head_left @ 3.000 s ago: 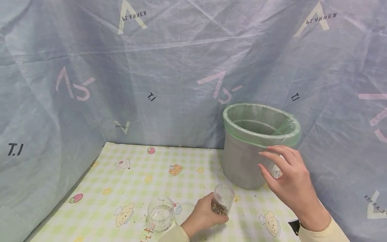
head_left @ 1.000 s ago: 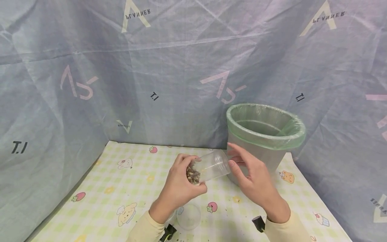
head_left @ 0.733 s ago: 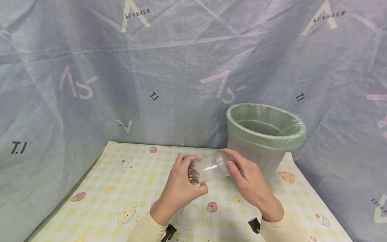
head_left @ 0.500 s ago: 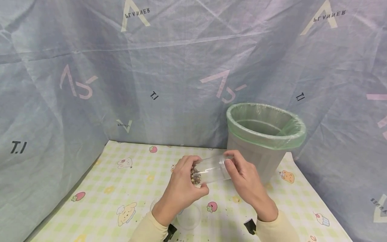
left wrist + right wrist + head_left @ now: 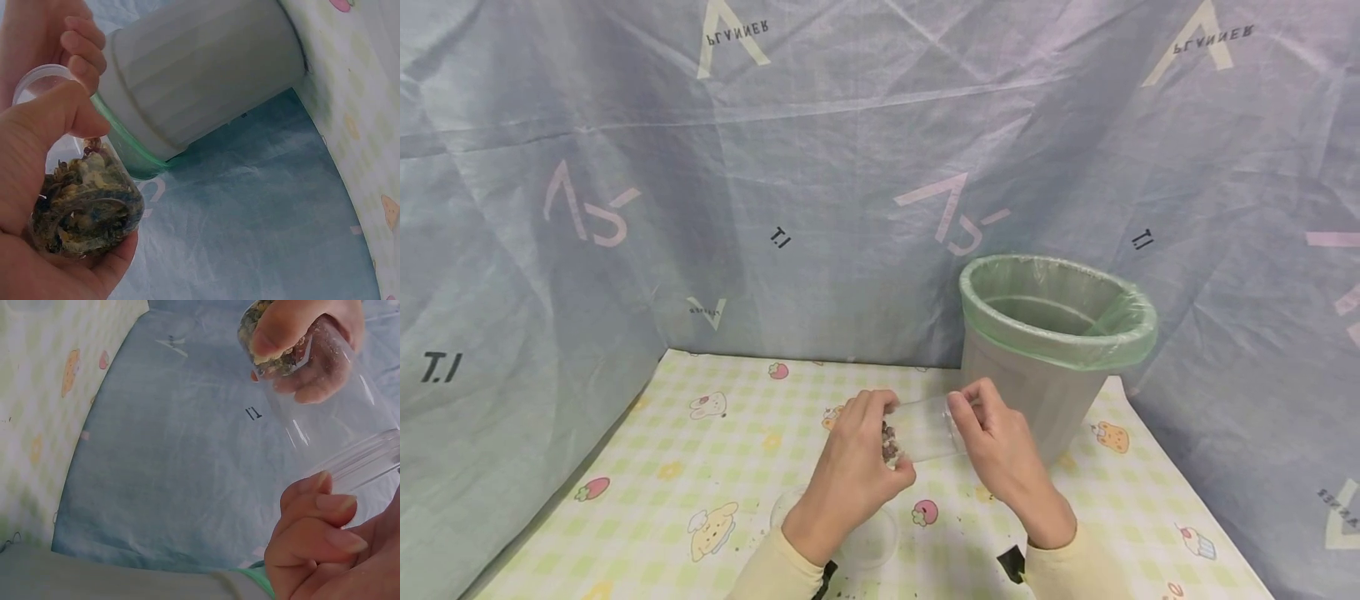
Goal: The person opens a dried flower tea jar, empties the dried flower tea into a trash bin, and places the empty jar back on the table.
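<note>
A clear plastic jar (image 5: 925, 427), with dried, flower-like bits (image 5: 87, 206) gathered at its base, lies tilted on its side in the air over the table. My left hand (image 5: 853, 467) grips it around the base end, thumb and fingers on opposite sides. At the ridged mouth end (image 5: 362, 464), my right hand (image 5: 1003, 450) pinches with thumb and curled fingers. In the right wrist view, its curled fingers (image 5: 319, 519) sit right at the ridged edge, and the thumb is out of view. A clear round disc (image 5: 872, 542) lies on the table below, partly behind my left forearm.
A grey bin (image 5: 1022, 392) with a green liner (image 5: 1060, 346) stands just behind my right hand. Another clear container (image 5: 784, 504) is mostly hidden by my left forearm. Dark crumbs dot the checked tablecloth (image 5: 647, 533). A grey-blue cloth (image 5: 820, 283) hangs around the table.
My left hand has raised the jar from low over the table and laid it sideways. My right hand has come from beside the bin to the mouth end, its fingers curling in.
</note>
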`<act>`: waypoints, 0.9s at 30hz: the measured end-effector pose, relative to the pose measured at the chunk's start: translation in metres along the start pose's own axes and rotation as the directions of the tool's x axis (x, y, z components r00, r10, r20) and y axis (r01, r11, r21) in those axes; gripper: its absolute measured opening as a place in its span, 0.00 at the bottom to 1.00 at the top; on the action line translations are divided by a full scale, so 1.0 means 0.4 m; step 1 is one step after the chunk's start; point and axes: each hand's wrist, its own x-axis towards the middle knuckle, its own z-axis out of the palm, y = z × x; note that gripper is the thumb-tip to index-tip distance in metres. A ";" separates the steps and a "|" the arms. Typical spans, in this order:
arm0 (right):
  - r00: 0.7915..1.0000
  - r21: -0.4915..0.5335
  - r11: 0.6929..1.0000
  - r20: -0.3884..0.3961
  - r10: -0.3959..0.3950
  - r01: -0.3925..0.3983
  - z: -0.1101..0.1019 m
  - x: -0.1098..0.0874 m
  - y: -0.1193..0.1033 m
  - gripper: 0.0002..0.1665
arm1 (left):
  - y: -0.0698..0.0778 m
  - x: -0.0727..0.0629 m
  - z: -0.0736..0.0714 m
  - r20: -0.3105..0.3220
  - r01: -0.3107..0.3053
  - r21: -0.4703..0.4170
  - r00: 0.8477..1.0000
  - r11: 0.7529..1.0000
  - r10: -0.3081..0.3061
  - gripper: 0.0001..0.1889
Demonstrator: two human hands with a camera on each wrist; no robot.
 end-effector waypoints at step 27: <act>0.998 -0.019 1.000 0.057 0.002 -0.001 0.034 -0.003 0.005 0.21 | -0.022 -0.001 -0.009 0.136 0.019 0.077 0.990 0.997 -0.029 0.22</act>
